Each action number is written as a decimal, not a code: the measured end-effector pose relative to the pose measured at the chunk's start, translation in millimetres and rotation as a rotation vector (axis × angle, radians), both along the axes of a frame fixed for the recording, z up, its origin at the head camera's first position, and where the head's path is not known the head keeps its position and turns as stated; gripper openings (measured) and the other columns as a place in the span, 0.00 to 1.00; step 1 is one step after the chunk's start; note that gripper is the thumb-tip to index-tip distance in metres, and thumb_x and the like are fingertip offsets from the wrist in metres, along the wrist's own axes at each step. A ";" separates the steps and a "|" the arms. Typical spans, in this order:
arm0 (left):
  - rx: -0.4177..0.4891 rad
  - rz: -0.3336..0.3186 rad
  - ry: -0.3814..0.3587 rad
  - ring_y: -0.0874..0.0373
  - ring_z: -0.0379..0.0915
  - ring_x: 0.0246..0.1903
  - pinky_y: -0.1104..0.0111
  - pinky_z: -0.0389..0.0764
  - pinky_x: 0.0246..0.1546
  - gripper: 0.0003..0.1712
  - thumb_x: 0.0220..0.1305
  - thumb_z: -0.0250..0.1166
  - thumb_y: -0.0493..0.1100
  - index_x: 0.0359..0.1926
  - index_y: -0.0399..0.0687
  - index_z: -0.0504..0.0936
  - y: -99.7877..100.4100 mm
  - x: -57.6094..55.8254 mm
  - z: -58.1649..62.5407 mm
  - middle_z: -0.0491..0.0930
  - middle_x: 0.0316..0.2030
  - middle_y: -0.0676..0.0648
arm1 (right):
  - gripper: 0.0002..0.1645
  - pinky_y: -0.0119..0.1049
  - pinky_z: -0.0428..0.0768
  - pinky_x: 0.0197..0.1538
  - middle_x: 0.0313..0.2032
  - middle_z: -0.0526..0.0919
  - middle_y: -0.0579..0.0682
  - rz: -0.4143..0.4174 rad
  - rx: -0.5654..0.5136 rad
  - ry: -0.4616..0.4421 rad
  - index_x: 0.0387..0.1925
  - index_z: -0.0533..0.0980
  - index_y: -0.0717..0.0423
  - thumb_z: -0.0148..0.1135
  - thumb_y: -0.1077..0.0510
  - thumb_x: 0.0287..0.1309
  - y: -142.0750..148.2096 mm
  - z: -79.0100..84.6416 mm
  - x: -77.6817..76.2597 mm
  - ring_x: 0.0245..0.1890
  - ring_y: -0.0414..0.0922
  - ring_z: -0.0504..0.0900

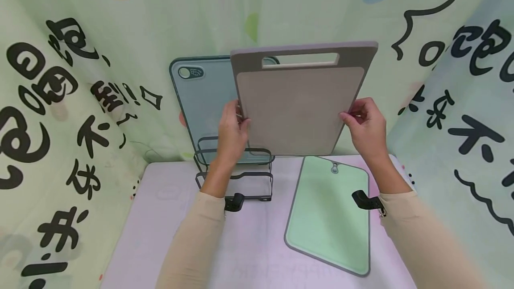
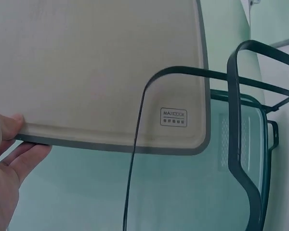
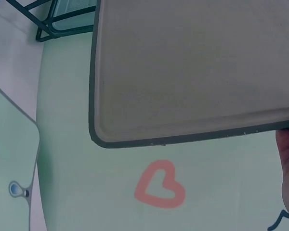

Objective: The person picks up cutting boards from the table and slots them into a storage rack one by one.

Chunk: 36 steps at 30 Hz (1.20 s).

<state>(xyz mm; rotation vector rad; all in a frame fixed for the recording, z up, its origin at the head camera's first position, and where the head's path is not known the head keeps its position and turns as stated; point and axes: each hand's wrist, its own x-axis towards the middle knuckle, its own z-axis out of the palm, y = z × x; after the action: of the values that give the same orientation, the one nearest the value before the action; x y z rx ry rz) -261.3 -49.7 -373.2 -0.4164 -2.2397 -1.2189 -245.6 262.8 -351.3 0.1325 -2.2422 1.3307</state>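
Observation:
A beige cutting board [image 1: 301,106] with a grey rim and a slot handle at its top is held up, tilted, between both hands. My left hand [image 1: 233,135] grips its left edge, thumb on the near face and fingers behind. On the opposite edge, my right hand [image 1: 367,126] pinches the board between thumb and fingers. Just below and left stands a dark wire rack [image 2: 234,120], with a blue-green cutting board [image 1: 205,101] upright in it. The beige board overlaps the blue-green one in the head view and hides part of it.
A light green cutting board [image 1: 329,217] with a grey rim lies flat on the pale pink tabletop [image 1: 168,226], right of the rack. Around the table hangs a pale green curtain [image 1: 192,12] with black lettering. Both wrists wear dark bands.

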 end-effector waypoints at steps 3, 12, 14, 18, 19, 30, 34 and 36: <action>0.002 0.017 0.007 0.44 0.81 0.46 0.61 0.87 0.46 0.28 0.69 0.64 0.28 0.67 0.32 0.68 -6.7 -1.1 -2.4 0.74 0.51 0.35 | 0.19 0.16 0.78 0.48 0.42 0.78 0.36 0.018 -0.011 0.007 0.55 0.73 0.64 0.66 0.61 0.68 -6.9 -3.6 -3.9 0.43 0.31 0.79; 0.060 0.059 0.046 0.42 0.80 0.44 0.57 0.86 0.45 0.29 0.66 0.67 0.27 0.66 0.29 0.70 -26.7 -2.2 -2.0 0.75 0.49 0.32 | 0.18 0.16 0.77 0.48 0.45 0.80 0.54 0.053 -0.015 0.000 0.54 0.72 0.66 0.65 0.61 0.69 -27.5 -10.6 -15.1 0.44 0.33 0.78; 0.072 0.074 0.042 0.42 0.80 0.44 0.56 0.86 0.45 0.29 0.65 0.67 0.26 0.66 0.29 0.70 -31.2 -2.1 -0.9 0.76 0.49 0.32 | 0.19 0.16 0.77 0.48 0.47 0.80 0.57 0.064 -0.012 -0.016 0.55 0.72 0.65 0.65 0.60 0.69 -32.9 -10.1 -17.2 0.44 0.33 0.78; 0.095 0.090 0.029 0.42 0.80 0.43 0.56 0.86 0.44 0.29 0.65 0.68 0.26 0.65 0.30 0.70 -40.2 -1.6 1.4 0.77 0.48 0.32 | 0.19 0.16 0.77 0.47 0.47 0.80 0.60 0.080 0.000 -0.031 0.55 0.72 0.66 0.65 0.59 0.70 -42.6 -8.1 -22.1 0.43 0.34 0.78; 0.097 0.092 0.028 0.42 0.80 0.43 0.56 0.86 0.44 0.29 0.65 0.68 0.26 0.64 0.30 0.71 -42.6 -1.3 1.9 0.77 0.48 0.32 | 0.19 0.16 0.77 0.47 0.46 0.81 0.60 0.085 0.002 -0.029 0.55 0.72 0.67 0.65 0.60 0.70 -45.0 -7.8 -23.4 0.43 0.34 0.78; 0.103 0.144 0.034 0.43 0.82 0.41 0.56 0.86 0.44 0.27 0.62 0.69 0.25 0.61 0.31 0.72 -67.2 -1.5 3.5 0.79 0.46 0.33 | 0.19 0.18 0.76 0.46 0.46 0.81 0.63 0.108 -0.022 -0.046 0.54 0.73 0.68 0.67 0.62 0.68 -71.6 -13.2 -37.2 0.45 0.43 0.79; 0.087 0.154 0.029 0.41 0.82 0.41 0.55 0.86 0.44 0.28 0.61 0.70 0.24 0.61 0.30 0.72 -74.3 -1.9 3.2 0.78 0.46 0.32 | 0.19 0.19 0.76 0.46 0.44 0.82 0.63 0.112 -0.033 -0.046 0.53 0.73 0.68 0.68 0.64 0.66 -78.9 -16.3 -39.9 0.44 0.45 0.79; 0.075 0.161 0.026 0.41 0.82 0.42 0.55 0.86 0.45 0.28 0.61 0.70 0.24 0.61 0.30 0.72 -77.9 -2.3 2.5 0.78 0.47 0.32 | 0.18 0.20 0.76 0.45 0.44 0.82 0.63 0.116 -0.042 -0.048 0.53 0.74 0.68 0.68 0.64 0.66 -82.8 -17.6 -40.2 0.44 0.46 0.80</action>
<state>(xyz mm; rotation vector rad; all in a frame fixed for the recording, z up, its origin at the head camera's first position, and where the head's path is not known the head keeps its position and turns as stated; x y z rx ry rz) -263.6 -127.6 -370.8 -0.2171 -2.1521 -1.2014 -285.8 180.0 -369.0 0.2213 -2.2749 1.4551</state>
